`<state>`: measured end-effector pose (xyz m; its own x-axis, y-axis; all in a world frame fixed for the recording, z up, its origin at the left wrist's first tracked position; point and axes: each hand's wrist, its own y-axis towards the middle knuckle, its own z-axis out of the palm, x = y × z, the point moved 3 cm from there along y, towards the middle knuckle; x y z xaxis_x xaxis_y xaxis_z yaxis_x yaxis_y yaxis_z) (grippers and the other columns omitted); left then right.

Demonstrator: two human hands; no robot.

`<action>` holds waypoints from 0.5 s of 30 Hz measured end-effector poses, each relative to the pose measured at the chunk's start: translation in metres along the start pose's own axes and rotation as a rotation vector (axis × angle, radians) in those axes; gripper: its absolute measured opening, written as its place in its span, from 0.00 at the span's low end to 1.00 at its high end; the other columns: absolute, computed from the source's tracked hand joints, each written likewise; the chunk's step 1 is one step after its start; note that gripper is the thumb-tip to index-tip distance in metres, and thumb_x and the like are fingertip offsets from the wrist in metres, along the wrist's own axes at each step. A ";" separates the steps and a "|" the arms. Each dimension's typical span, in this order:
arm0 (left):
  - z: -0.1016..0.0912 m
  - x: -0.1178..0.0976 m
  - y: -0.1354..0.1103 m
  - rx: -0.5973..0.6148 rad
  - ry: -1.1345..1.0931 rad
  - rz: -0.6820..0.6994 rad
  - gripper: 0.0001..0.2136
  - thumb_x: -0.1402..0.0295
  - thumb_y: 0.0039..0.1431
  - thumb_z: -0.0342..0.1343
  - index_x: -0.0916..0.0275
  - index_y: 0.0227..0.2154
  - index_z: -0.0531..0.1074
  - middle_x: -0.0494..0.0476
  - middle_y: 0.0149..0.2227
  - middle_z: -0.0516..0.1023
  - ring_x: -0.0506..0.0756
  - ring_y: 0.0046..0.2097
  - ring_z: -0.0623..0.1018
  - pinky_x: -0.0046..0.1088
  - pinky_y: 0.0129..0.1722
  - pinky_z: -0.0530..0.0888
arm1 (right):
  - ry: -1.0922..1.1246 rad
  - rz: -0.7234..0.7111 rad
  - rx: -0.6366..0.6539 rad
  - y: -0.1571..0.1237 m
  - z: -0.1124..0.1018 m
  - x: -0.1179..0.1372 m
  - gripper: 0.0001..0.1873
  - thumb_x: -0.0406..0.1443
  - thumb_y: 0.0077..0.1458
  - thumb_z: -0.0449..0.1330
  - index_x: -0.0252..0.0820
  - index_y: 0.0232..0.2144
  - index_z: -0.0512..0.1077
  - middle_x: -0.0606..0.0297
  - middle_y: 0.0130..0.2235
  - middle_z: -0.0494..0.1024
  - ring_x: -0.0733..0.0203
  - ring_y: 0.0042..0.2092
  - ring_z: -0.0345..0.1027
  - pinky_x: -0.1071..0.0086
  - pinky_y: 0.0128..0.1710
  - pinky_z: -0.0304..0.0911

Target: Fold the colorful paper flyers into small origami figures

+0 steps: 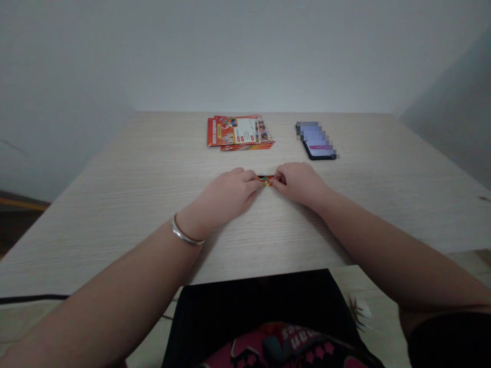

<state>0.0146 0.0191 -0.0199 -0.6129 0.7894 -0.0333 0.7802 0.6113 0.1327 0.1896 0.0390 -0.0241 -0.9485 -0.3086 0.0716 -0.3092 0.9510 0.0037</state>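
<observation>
A small piece of colourful printed paper (266,180), folded narrow with orange, green and dark patches, is between my hands, low over or on the table. My left hand (232,191) grips its left end, fingers closed on it. At the right end, my right hand (301,182) pinches it between thumb and fingertips. My fingers cover most of the paper, so its full shape is hidden. A silver bangle (184,233) circles my left wrist.
Beyond my hands lies a stack of orange-red printed leaflets (238,131). To its right is a black-edged phone (318,145), its screen lit and partly blurred out. The pale wooden table (126,168) meets a wall (245,56) at the back.
</observation>
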 end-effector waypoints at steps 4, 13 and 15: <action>-0.005 -0.008 -0.001 0.052 0.071 -0.053 0.16 0.71 0.71 0.46 0.67 0.52 0.76 0.65 0.46 0.79 0.60 0.47 0.76 0.39 0.50 0.73 | 0.010 0.012 0.001 0.001 -0.001 -0.001 0.17 0.44 0.65 0.55 0.42 0.34 0.80 0.58 0.37 0.84 0.55 0.36 0.72 0.63 0.34 0.53; -0.004 -0.014 -0.001 0.059 0.107 -0.115 0.15 0.70 0.70 0.48 0.66 0.50 0.77 0.64 0.45 0.78 0.61 0.47 0.76 0.38 0.46 0.74 | -0.007 0.036 0.032 0.002 -0.005 0.001 0.18 0.44 0.65 0.55 0.42 0.34 0.80 0.57 0.37 0.84 0.55 0.37 0.73 0.62 0.33 0.51; -0.005 -0.015 -0.001 0.059 0.124 -0.125 0.15 0.70 0.69 0.48 0.65 0.50 0.77 0.64 0.46 0.78 0.62 0.46 0.76 0.38 0.45 0.73 | -0.014 0.032 0.037 0.002 -0.005 0.002 0.18 0.44 0.65 0.54 0.42 0.34 0.80 0.57 0.38 0.84 0.55 0.37 0.73 0.62 0.34 0.51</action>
<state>0.0221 0.0060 -0.0150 -0.7134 0.6966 0.0766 0.7008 0.7093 0.0763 0.1877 0.0404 -0.0192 -0.9586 -0.2790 0.0575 -0.2812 0.9590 -0.0347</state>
